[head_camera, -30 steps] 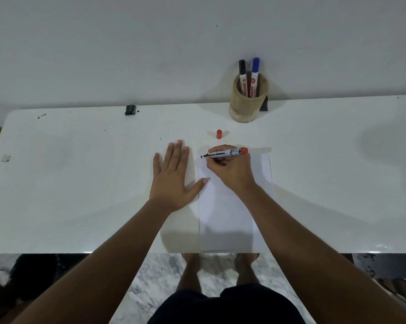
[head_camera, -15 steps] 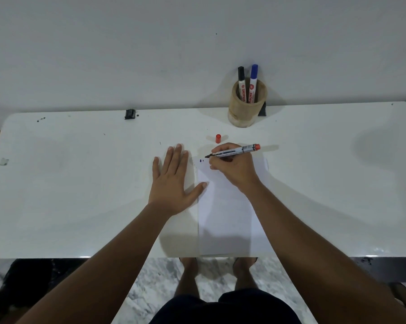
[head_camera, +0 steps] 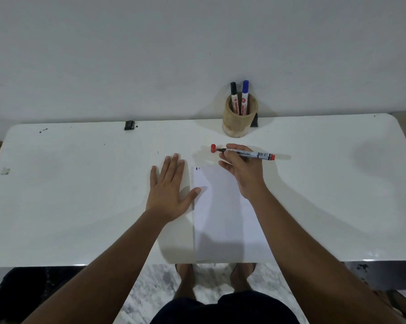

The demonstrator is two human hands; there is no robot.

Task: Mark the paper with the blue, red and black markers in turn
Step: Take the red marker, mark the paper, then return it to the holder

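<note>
The white table point(head_camera: 80, 206) fills the middle of the view, its far edge against a pale wall. A sheet of paper point(head_camera: 225, 220) lies on it at the near edge, just right of centre, with a small blue mark point(head_camera: 196, 168) and a tiny red mark beside it in the sheet's far-left corner, at about 11 o'clock on the sheet.

The left hand point(head_camera: 169, 188) rests flat on the table with fingers spread and apart, holding nothing — its thumb tip lies on the left edge of the paper. The right hand point(head_camera: 241, 169) is above the far end of the sheet, fingers clamped on the red marker point(head_camera: 248, 153), which lies nearly level, its red tail end pointing to 3 o'clock and its dark tip to 9 o'clock.

At 12 o'clock from the paper, against the wall, stands a tan cup point(head_camera: 239, 120) holding the black marker point(head_camera: 234, 97) and the blue marker point(head_camera: 244, 97), both upright with caps on, the black one to the left of the blue.

The red cap point(head_camera: 213, 148) stands on the table just beyond the paper — the marker tip is right beside it, and whether they touch I cannot tell. A small black object point(head_camera: 129, 125) sits at the table's far edge, at 10 o'clock from the paper.
</note>
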